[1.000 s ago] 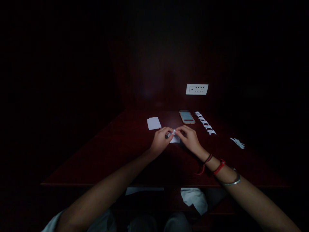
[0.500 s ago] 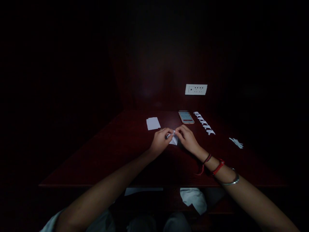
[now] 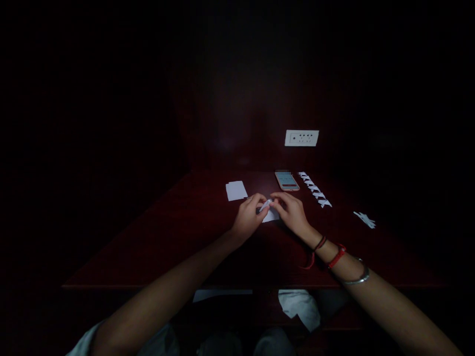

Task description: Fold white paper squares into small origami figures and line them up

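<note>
Paper piece (image 3: 271, 215) now flatter, white, edge pinched

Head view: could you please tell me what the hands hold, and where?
A small white paper, pinched along its top by the left hand and right hand.

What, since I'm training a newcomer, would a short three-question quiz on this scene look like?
1. True or false: the left hand and right hand both pinch the paper.
2. What lies just right of the phone? A. a row of folded pieces B. scissors C. a cup
3. Fill in: the phone lies screen ___.
Key: 1 true; 2 A; 3 up.
</note>
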A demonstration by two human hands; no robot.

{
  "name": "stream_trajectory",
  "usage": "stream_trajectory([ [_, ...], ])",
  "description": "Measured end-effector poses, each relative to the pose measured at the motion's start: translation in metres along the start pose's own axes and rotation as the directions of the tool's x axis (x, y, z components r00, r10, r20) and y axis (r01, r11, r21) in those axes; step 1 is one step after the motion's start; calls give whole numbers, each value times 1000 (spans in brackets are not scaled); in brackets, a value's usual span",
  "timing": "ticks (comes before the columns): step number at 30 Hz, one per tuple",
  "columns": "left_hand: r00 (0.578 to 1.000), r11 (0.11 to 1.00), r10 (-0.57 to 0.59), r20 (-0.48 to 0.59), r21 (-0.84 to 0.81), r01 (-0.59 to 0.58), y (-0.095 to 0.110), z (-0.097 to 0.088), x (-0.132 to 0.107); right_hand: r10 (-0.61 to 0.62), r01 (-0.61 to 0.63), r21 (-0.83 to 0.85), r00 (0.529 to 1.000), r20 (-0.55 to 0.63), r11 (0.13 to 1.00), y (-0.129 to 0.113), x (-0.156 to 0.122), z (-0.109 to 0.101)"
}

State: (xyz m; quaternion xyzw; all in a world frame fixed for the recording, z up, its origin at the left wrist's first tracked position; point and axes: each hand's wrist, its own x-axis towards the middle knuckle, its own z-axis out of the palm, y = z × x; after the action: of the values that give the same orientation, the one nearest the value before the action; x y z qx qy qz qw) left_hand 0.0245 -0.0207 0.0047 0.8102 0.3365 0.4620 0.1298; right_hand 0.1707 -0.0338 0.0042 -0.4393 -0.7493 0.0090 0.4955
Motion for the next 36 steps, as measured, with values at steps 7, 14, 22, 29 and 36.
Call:
stream_trajectory([
  [7, 999, 1000, 14, 35, 21, -15, -3, 1, -1, -15, 14, 30, 999, 52, 999, 3, 2, -3],
  [14, 999, 992, 37, 17, 122, -39, -2, 1, -1, -20, 18, 22, 997, 76, 1000, -1, 3, -5],
  [22, 997, 990, 70, 42, 124, -74, -2, 2, -1, -9, 4, 50, 996, 89, 999, 6, 2, -2],
  [29, 997, 993, 64, 33, 95, -67, -2, -1, -1, 10, -18, 81, 995, 102, 997, 5, 3, -1],
  [36, 999, 999, 31, -12, 36, -31, -2, -2, -2, 25, -38, 112, 993, 117, 993, 5, 3, 1],
])
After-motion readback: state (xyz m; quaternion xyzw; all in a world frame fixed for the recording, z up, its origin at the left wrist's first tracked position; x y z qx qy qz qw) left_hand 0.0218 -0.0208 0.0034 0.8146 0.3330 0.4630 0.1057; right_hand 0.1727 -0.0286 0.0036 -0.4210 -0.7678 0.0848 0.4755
